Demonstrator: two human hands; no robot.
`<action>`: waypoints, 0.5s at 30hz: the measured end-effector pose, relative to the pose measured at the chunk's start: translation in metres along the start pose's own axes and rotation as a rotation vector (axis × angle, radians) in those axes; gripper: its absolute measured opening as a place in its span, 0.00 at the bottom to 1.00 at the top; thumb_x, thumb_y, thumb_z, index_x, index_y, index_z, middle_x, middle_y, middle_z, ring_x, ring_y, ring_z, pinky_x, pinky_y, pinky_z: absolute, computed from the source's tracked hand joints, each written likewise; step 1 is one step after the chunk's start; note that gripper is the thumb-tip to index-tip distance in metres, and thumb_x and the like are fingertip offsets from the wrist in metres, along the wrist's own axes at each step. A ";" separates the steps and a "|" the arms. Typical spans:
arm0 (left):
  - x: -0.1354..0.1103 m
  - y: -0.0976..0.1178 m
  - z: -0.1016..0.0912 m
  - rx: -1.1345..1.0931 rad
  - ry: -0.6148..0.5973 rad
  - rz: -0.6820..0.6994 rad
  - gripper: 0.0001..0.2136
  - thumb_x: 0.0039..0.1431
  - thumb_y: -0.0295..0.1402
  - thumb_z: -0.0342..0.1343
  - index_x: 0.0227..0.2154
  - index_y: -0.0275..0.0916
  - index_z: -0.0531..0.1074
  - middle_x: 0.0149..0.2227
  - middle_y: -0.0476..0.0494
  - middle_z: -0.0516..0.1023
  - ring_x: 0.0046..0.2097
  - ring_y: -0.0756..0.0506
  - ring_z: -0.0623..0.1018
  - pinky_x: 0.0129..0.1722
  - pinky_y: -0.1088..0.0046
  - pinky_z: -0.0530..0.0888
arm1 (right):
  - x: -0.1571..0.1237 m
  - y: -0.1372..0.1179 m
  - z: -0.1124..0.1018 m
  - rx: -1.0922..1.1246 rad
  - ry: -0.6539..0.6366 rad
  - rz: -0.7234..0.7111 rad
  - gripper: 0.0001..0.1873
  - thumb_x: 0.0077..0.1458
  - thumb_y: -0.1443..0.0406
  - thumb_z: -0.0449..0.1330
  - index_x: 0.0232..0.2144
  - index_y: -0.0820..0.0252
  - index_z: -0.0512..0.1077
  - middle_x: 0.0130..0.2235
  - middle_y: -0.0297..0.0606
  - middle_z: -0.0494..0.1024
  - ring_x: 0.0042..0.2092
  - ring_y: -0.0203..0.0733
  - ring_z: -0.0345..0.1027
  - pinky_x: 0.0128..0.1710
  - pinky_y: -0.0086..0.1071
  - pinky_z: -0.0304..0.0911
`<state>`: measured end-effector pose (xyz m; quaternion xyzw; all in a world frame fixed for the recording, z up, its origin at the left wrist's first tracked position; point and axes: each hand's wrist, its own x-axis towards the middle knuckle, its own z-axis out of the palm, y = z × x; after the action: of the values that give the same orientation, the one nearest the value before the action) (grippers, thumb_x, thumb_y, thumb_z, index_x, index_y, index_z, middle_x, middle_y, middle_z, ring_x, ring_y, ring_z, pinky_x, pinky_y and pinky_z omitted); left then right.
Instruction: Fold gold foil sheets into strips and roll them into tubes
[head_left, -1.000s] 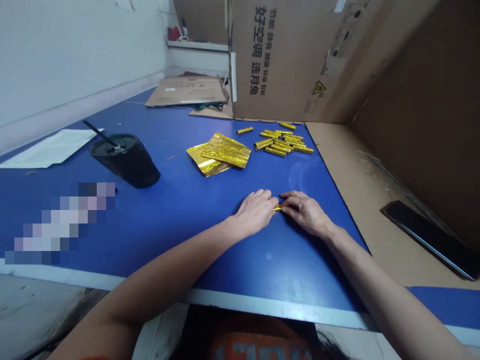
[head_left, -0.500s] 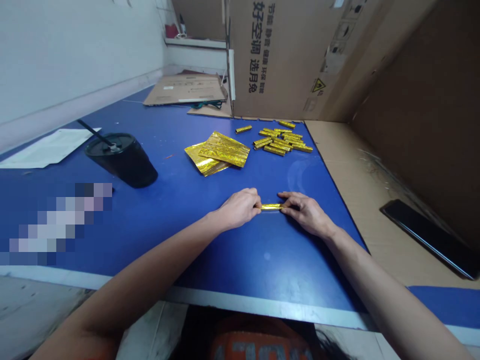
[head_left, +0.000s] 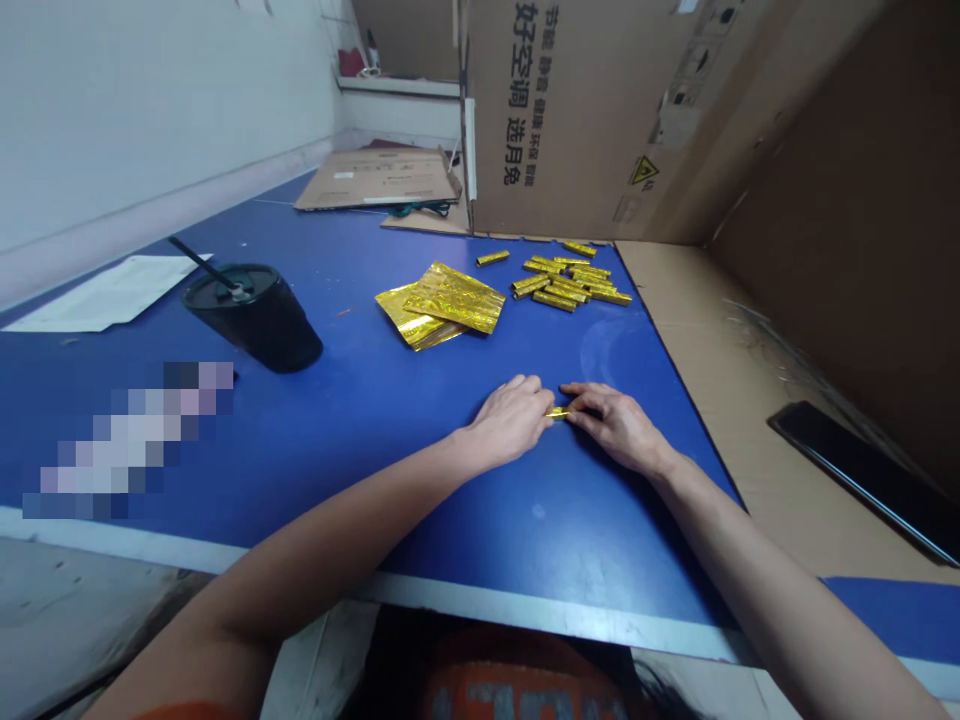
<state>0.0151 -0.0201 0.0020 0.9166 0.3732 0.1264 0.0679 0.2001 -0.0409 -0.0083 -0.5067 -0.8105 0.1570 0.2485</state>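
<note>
A small roll of gold foil paper (head_left: 558,413) lies on the blue table between my two hands. My left hand (head_left: 516,420) is closed over its left part, so only a short stretch shows. At the right end, my right hand (head_left: 616,428) pinches the roll with thumb and fingertips. Beyond my hands is a stack of flat gold foil sheets (head_left: 457,300), lying askew on one another. To the right of the stack sits a loose pile of several finished-looking gold rolls (head_left: 566,285), with a single roll (head_left: 493,258) apart from it.
A dark cup with a straw (head_left: 259,320) stands left, near white paper (head_left: 105,293). A blurred patch (head_left: 131,440) hides something at the left. Cardboard (head_left: 697,370) covers the right side, bearing a black phone (head_left: 862,480). A large carton (head_left: 585,120) rises behind.
My left hand has slid right along the gold foil roll and now covers more of it. My right hand stays at the right end. The view has shifted slightly.
</note>
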 end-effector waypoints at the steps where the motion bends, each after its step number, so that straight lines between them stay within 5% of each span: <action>1: 0.001 -0.001 0.002 -0.024 0.001 -0.003 0.05 0.56 0.33 0.51 0.31 0.37 0.69 0.34 0.44 0.68 0.39 0.45 0.68 0.39 0.71 0.66 | 0.000 0.000 0.000 0.004 -0.001 0.003 0.06 0.52 0.67 0.54 0.27 0.57 0.71 0.45 0.43 0.74 0.48 0.44 0.66 0.48 0.43 0.59; 15: -0.003 -0.013 0.005 -0.113 -0.011 -0.039 0.06 0.55 0.31 0.51 0.28 0.37 0.71 0.32 0.45 0.68 0.37 0.46 0.68 0.39 0.71 0.66 | -0.003 -0.002 -0.004 0.026 -0.012 0.022 0.05 0.51 0.67 0.55 0.28 0.58 0.71 0.46 0.45 0.73 0.49 0.45 0.65 0.49 0.44 0.58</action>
<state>0.0058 -0.0130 -0.0066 0.9045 0.3829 0.1410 0.1240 0.2021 -0.0447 -0.0047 -0.5113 -0.8042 0.1733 0.2486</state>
